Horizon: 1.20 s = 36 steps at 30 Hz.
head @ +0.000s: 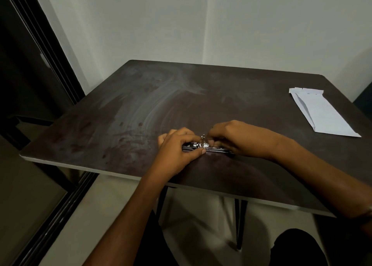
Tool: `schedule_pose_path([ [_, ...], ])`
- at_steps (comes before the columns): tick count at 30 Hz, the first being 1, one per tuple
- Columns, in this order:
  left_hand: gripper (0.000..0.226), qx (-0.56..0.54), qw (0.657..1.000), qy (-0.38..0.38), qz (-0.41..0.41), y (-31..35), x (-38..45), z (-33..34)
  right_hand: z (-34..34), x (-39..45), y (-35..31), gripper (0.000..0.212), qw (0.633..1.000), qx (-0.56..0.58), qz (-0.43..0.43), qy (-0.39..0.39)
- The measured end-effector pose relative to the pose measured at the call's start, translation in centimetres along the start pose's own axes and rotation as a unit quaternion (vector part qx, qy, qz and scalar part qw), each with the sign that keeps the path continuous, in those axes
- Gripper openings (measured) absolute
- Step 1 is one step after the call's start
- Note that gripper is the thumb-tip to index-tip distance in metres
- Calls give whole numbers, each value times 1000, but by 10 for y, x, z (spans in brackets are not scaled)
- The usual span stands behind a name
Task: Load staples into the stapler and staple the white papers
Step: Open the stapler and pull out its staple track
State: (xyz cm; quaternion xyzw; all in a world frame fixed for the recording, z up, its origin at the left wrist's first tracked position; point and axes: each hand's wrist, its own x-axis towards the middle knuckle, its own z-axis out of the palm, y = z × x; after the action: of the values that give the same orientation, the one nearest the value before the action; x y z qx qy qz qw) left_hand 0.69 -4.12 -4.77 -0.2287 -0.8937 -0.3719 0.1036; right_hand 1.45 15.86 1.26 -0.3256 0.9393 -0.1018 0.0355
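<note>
Dim, low-contrast frame. Soft light from above the far wall (201, 24); dull sheen streaks across the dark table (141, 104). Heavy shadow bottom and left. Wide-angle bends edges. Stapler (203, 146) metal glints, detail smeared. Slight overall softness.

We see two bare forearms with no sleeves reaching down to the wrists, and no rings or gloves that we can make out on the left hand (177, 149) or the right hand (237, 138). On the right arm, near the frame's edge, sits a dark, narrow band (365, 215); we cannot tell whether it is a bracelet or a watch strap. Lower down we see dark, apparently black clothing (298, 247) over the lap and legs.
</note>
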Motion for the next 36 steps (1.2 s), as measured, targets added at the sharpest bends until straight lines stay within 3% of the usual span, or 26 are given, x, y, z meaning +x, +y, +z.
schedule_pose_path([
  [6,20,1,1000,2,-4,1,-1,0,0,-7,4,23,998,57,25,26],
  [14,20,-3,1000,0,-6,0,0,0,-6,-5,5,4,1000,12,-16,-1],
  [25,19,-5,1000,3,-2,0,0,0,-4,1,6,6,1000,-4,-23,-13],
  [36,20,-1,1000,5,2,-1,0,1,-11,9,-3,15,985,-139,-95,-43],
])
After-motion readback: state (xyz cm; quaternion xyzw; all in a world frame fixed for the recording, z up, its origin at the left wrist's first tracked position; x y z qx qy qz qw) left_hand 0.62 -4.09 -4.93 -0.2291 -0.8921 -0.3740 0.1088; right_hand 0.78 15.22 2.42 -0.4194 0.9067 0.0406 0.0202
